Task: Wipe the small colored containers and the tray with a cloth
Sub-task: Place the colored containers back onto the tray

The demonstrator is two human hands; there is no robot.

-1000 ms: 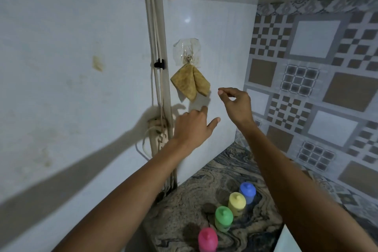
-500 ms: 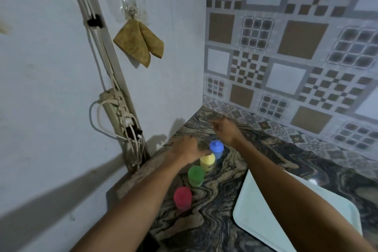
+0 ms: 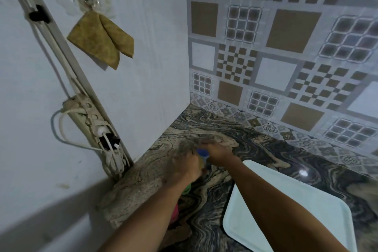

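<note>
Bare hands, nothing wiped
Your left hand point(image 3: 189, 164) and right hand point(image 3: 216, 152) meet at the blue container point(image 3: 201, 151) on the bench point(image 3: 153, 170), grip unreadable in blur; cloth point(image 3: 100, 39) hangs hooked, tray point(image 3: 306, 190) near, probably for staging

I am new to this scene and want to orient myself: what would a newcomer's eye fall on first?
First, the left hand and right hand meeting at the blue container near the corner of the marbled counter; blur hides their fingers. Then the mustard cloth hanging from a hook on the left wall, and the pale tray on the counter at lower right.
</note>
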